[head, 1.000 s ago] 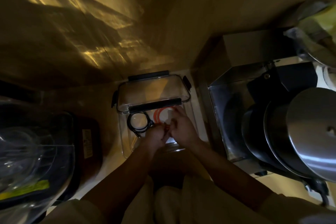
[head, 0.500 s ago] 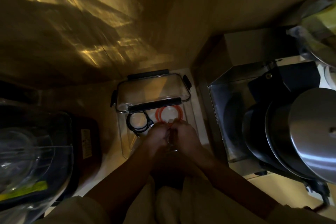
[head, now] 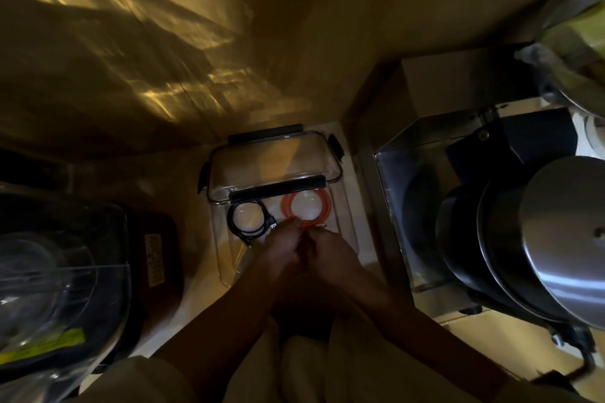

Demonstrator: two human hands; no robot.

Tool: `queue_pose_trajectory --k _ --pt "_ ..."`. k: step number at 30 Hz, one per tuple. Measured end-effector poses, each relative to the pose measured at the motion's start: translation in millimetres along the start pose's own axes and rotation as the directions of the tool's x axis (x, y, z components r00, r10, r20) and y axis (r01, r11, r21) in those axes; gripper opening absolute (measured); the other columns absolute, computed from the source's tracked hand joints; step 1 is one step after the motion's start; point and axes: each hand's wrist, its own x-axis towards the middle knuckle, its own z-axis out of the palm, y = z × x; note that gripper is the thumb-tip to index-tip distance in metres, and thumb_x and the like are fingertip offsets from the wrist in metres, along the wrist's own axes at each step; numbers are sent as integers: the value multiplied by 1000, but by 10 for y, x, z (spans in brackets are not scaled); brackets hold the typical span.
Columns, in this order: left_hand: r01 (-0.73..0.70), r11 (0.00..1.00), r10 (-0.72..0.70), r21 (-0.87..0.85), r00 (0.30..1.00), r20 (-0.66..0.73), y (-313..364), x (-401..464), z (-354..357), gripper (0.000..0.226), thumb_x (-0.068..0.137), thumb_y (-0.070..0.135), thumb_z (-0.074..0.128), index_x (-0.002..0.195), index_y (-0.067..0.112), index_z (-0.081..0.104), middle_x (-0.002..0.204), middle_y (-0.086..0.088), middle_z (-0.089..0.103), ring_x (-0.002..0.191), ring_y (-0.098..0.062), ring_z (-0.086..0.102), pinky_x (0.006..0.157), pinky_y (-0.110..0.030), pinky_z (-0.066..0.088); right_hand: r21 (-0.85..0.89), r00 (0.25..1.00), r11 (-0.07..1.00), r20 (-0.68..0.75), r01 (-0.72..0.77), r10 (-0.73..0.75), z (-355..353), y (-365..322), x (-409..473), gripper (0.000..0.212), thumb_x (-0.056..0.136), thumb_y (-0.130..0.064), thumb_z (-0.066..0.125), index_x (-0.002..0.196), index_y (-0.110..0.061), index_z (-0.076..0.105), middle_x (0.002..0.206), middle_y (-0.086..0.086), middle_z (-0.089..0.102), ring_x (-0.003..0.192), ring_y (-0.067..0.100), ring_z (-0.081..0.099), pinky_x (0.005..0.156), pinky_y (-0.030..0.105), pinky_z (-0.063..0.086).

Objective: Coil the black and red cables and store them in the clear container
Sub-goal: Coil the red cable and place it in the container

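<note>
A clear container (head: 220, 252) stands on the counter in dim light. Its clear lid (head: 273, 163) with black clips leans over the far end. Inside lie a coiled black cable (head: 250, 218) on the left and a coiled red cable (head: 306, 208) on the right. My left hand (head: 281, 250) and my right hand (head: 330, 250) are side by side over the container's near part, fingers curled near the red coil's near edge. Whether either hand still grips the red cable's end is hidden by the dark.
A steel rack (head: 422, 206) with dark pans and a steel lid (head: 566, 245) stands at the right. Glass bowls (head: 42, 275) and a dark tray (head: 154, 258) sit at the left. A wooden wall (head: 163, 59) rises behind the container.
Both hands have drawn back toward me from the red coil, which now shows in full on the container's floor. The black coil has not moved.
</note>
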Motion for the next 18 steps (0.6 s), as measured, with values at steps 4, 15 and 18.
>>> queue_pose_trajectory --k 4,15,18 --pt "3 1000 -3 -24 1000 20 84 -188 7 26 100 29 50 85 13 65 77 -11 65 68 -23 59 69 -32 47 25 1000 1000 -2 -10 10 31 -6 4 25 94 -24 54 114 -15 65 112 8 70 102 25 67 81 31 49" --pt "-15 994 16 106 1000 -7 120 -104 45 24 98 31 52 97 13 68 94 -8 71 83 -20 63 81 -36 50 60 1000 998 -8 -13 14 15 -6 21 25 92 -25 58 111 -10 65 111 11 68 105 26 64 86 35 50" --pt "-26 990 31 141 999 -34 140 -170 46 21 97 25 53 91 11 68 102 -10 70 91 -23 63 90 -40 50 29 999 999 -16 -30 31 42 17 74 38 84 -38 55 114 -17 64 117 9 64 110 26 61 95 43 51"
